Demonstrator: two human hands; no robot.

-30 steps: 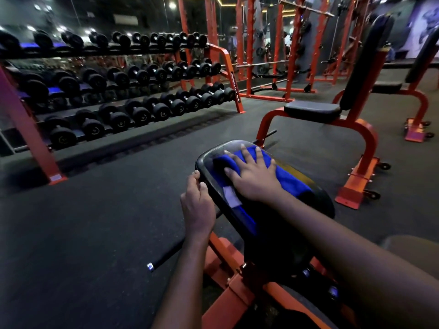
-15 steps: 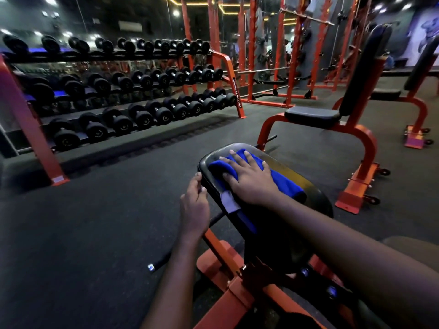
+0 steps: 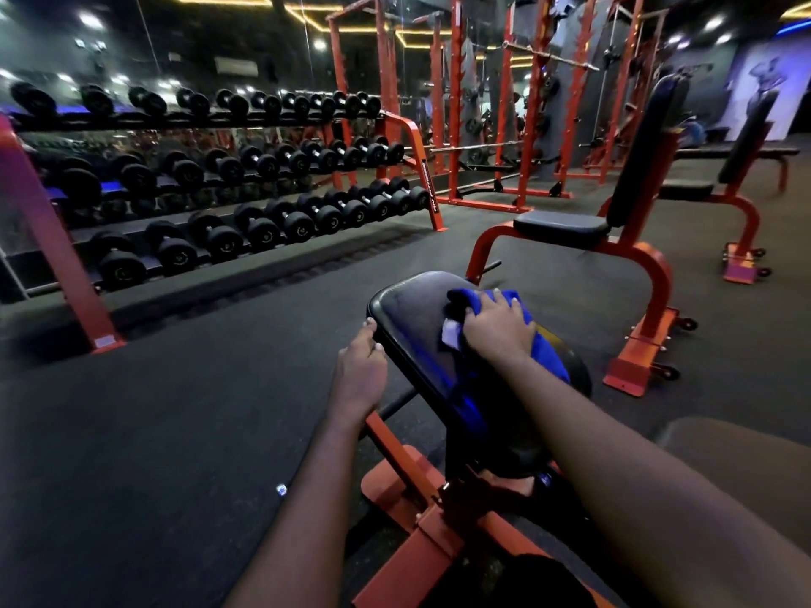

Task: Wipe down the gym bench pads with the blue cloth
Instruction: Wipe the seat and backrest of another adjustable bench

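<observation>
A black bench pad (image 3: 408, 313) on an orange frame (image 3: 421, 533) tilts up in front of me. The blue cloth (image 3: 546, 355) lies bunched across the pad's right half. My right hand (image 3: 498, 329) presses flat on the cloth with its fingers spread. The cloth's white label shows just left of that hand. My left hand (image 3: 360, 370) holds the pad's left edge, thumb up against the rim, and its fingers curl at the side. The pad's left part is bare and shiny.
A long rack of black dumbbells (image 3: 219, 190) runs along the left. A second orange bench with an upright back (image 3: 566, 226) stands close on the right, and a third bench (image 3: 746, 177) stands further off. Orange power racks (image 3: 526, 125) fill the back. Dark rubber floor (image 3: 153, 432) lies between.
My right hand has slid the cloth from the pad's left side toward its right, and the cloth has bunched up. My left hand stays on the pad's edge.
</observation>
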